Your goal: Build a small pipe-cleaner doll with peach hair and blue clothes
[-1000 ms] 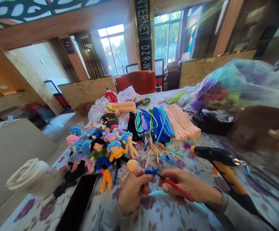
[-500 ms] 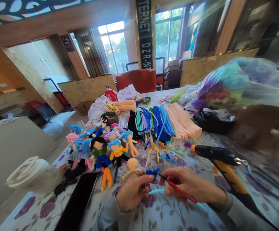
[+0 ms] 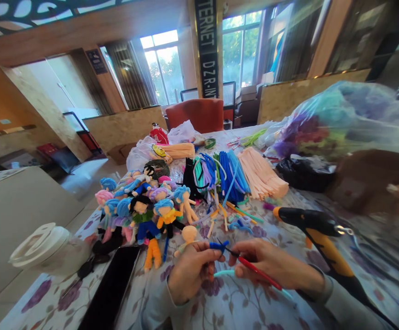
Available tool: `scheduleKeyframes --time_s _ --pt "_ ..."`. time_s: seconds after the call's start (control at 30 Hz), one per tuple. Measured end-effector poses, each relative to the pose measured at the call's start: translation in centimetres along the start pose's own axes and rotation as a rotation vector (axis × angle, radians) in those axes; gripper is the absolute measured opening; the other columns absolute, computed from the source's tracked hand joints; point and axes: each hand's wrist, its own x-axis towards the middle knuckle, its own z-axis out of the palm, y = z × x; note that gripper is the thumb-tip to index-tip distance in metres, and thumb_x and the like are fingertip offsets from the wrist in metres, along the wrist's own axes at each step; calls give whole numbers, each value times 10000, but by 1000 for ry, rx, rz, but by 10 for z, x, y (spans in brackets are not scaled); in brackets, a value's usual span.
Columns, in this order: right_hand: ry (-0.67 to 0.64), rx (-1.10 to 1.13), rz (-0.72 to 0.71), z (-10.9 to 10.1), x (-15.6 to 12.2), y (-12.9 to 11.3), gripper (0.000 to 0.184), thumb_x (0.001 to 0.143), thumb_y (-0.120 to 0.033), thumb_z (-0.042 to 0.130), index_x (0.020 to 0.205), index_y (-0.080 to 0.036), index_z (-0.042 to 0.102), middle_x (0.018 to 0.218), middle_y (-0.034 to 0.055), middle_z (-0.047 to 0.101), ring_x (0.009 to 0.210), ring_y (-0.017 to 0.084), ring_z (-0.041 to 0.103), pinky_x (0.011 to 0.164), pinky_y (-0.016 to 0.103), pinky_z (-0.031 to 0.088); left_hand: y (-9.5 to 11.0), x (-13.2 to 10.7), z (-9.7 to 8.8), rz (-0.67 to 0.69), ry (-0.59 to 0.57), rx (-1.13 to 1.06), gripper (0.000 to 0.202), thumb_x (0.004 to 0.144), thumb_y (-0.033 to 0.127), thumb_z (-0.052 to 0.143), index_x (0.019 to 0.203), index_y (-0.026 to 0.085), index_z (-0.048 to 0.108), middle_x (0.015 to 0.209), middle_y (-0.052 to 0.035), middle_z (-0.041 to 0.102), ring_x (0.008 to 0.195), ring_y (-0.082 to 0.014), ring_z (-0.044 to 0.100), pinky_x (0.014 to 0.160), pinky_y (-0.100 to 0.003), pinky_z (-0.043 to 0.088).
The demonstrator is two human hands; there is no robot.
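Note:
My left hand (image 3: 194,270) is closed, pinching a short blue piece of chenille stem (image 3: 218,246) between thumb and fingertips. My right hand (image 3: 266,261) grips a slim tool with a red handle (image 3: 259,271) and a dark pointed tip; whether it is scissors or tweezers I cannot tell. The tip meets the blue piece at its right end. Beneath both hands runs a light teal chenille stem (image 3: 224,273), partly hidden by fingers. Just beyond my left hand lies a peach doll with a bare round head (image 3: 189,233).
Finished chenille dolls (image 3: 141,206) crowd the left. Bundles of blue stems (image 3: 232,174) and peach stems (image 3: 263,174) lie behind. A black-and-orange glue gun (image 3: 309,222) is at right. A black phone (image 3: 110,288) and a white lidded cup (image 3: 48,250) stand left.
My left hand has shifted very slightly to the right. The grip of both hands looks the same.

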Motion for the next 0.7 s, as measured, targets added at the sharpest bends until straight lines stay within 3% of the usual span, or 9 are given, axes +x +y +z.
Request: scheduleKeyframes --time_s 0.43,0.57,0.7 --pt "178 -210 101 1 5 7 318 867 -490 540 816 -178 568 553 -41 539 431 93 494 399 182 361 -3 8 5 52 86 -2 174 533 275 741 594 130 668 347 78 473 279 -22 350 315 -166 281" --pt "410 -458 131 -9 2 16 258 826 -439 589 886 -189 558 586 -12 582 500 150 558 482 236 374 -4 7 2 82 94 -1 205 553 307 749 617 129 669 367 69 499 278 -24 362 311 -163 292" --pt "637 -738 148 -13 -11 23 145 776 -328 615 767 -185 591 723 74 613 715 243 587 600 299 334 -4 4 0 132 99 7 217 543 307 766 617 136 655 405 49 556 279 -34 402 302 -163 281"
